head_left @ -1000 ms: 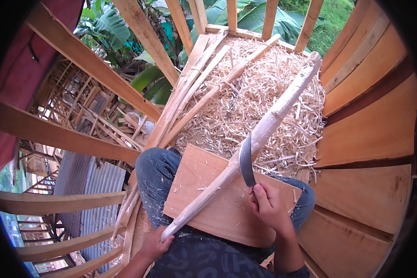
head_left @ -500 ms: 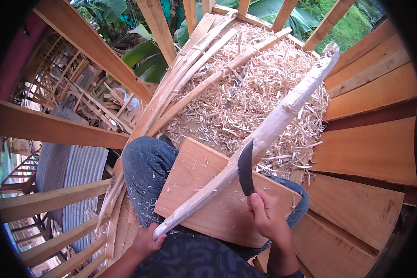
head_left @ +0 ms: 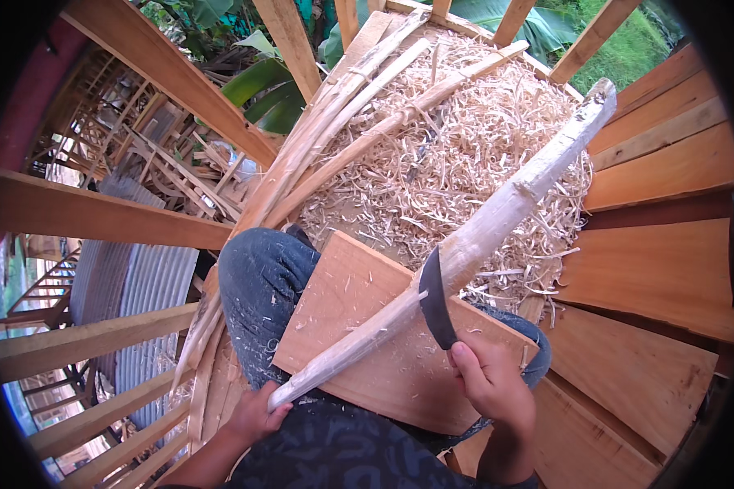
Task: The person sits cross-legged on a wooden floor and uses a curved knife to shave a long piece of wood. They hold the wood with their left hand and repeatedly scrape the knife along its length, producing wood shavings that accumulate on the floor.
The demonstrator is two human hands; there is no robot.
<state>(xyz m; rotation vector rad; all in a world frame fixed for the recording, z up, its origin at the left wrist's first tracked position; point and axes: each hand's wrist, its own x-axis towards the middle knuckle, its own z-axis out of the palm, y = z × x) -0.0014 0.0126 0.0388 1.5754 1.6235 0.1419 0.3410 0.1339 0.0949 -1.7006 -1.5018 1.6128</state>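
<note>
A long, pale, peeled wooden pole (head_left: pixel 506 209) runs slantwise from my lap up to the far right. Its near end is gripped by my left hand (head_left: pixel 258 414), fingers wrapped round it. My right hand (head_left: pixel 493 381) is closed on a curved, dark-bladed knife (head_left: pixel 438 303), thumb pressed near the base of the blade; the handle is hidden in the fist. The blade lies against the pole near its middle, where a small raised sliver shows. Beneath the pole a flat wooden board (head_left: pixel 342 281) rests across my thighs, with a few shavings on it.
A heap of curled wood shavings (head_left: pixel 473 114) covers the floor ahead. Several long split poles (head_left: pixel 318 147) lean along the left. Slatted wooden rails (head_left: pixel 106 220) stand at the left, broad planks (head_left: pixel 652 277) at the right. Corrugated metal sheeting (head_left: pixel 151 318) lies beyond the left rails.
The knife sits slightly lower and to the right in the picture, still against the pole. The whole view has shifted a little. Both hands keep their holds.
</note>
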